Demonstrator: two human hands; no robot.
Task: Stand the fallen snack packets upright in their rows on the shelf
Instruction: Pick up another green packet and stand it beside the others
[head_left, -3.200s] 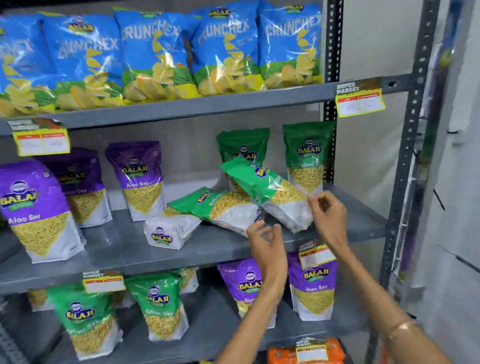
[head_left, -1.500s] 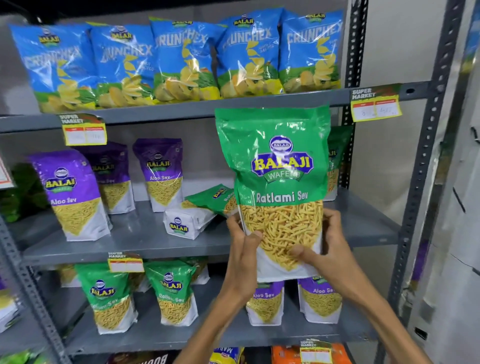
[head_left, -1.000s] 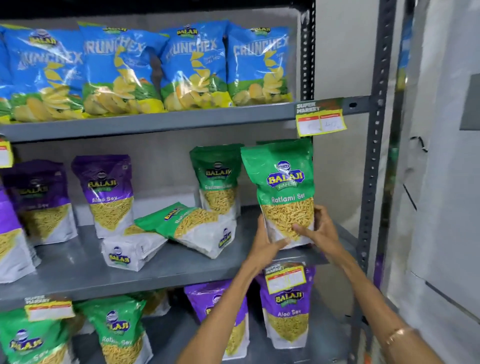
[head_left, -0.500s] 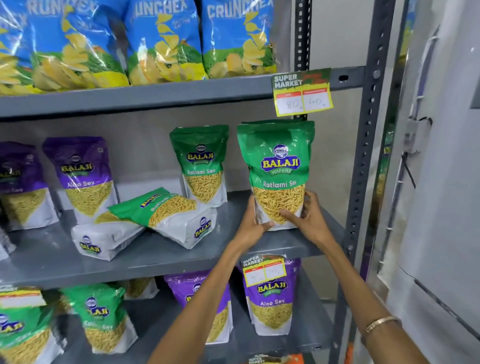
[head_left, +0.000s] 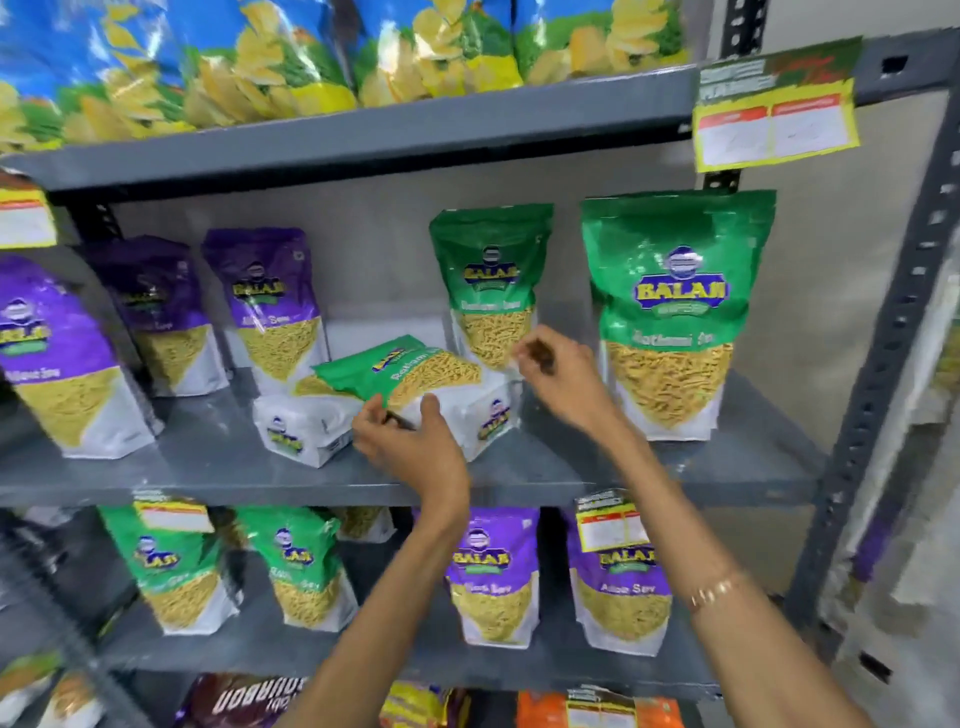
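On the middle shelf a green Ratlami Sev packet lies fallen, resting on another fallen packet whose white base faces me. My left hand touches the near edge of the green fallen packet, thumb and fingers around it. My right hand hovers at its right end, fingers curled, holding nothing. A green packet stands upright at the right of the shelf. Another green one stands behind the fallen pair.
Purple Aloo Sev packets stand upright on the left of the shelf. Blue chip bags fill the shelf above. Green and purple packets stand on the shelf below. A grey upright post bounds the right side. Price tags hang from shelf edges.
Both hands let go of the green packet, which now stands at the right. They moved left to the fallen green packet. The camera moved closer.
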